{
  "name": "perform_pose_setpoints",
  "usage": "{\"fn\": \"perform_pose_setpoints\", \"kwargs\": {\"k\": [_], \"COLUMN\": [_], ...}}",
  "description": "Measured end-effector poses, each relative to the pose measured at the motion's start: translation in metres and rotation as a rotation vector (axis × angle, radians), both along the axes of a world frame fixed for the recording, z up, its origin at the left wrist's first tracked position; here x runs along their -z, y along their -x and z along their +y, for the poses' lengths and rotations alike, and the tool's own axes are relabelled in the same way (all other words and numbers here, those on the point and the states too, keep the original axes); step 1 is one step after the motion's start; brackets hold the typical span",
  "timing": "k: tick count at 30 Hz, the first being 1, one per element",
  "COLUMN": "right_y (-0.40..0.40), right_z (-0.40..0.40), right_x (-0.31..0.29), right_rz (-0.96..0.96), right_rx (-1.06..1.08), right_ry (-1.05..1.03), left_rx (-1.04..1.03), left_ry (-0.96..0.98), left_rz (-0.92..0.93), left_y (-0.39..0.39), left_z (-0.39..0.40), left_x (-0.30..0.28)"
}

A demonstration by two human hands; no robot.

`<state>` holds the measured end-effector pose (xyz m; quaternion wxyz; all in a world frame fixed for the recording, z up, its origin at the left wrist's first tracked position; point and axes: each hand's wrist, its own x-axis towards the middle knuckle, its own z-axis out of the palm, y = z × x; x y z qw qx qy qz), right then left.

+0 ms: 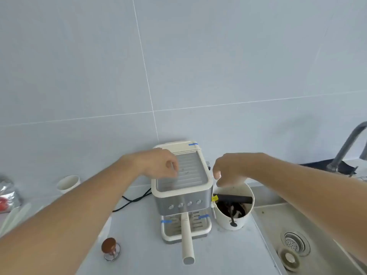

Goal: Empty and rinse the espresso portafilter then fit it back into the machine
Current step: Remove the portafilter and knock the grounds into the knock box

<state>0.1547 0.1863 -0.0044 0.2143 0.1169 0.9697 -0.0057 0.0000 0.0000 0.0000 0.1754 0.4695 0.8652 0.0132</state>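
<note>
A cream and steel espresso machine (184, 197) stands on the counter against the wall. The portafilter sits in its group head, and its long cream handle (187, 239) points toward me over the drip tray. My left hand (161, 164) hovers over the machine's top left, fingers loosely curled, holding nothing. My right hand (230, 168) hangs just right of the machine, above a white knock box (233, 207), fingers bent and apart, empty. The knock box has a black bar across it and dark coffee grounds inside.
A steel sink (309, 241) with a drain strainer lies at the right, its grey tap (347, 147) above. A wood-topped tamper (110, 248) stands front left. A white cup (68, 183) and a foil bag (9, 197) sit far left. A black cord trails left of the machine.
</note>
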Motion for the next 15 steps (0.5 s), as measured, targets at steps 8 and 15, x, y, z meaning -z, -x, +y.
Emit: {"fn": "perform_pose_setpoints", "kwargs": {"k": [8,15], "right_y": [-0.024,-0.037], "right_z": [-0.016,-0.037], "right_x": [0.065,0.136], "right_rz": [-0.113,-0.080], "right_rx": [0.067,0.223], "right_ry": [0.158,0.415], "left_rx": [0.066,0.171], "left_ry": [-0.110,-0.281], "left_rz": [-0.039,-0.004], "left_y": [-0.003,-0.009], "left_z": [-0.004,0.002], "left_x": [0.044,0.079]}}
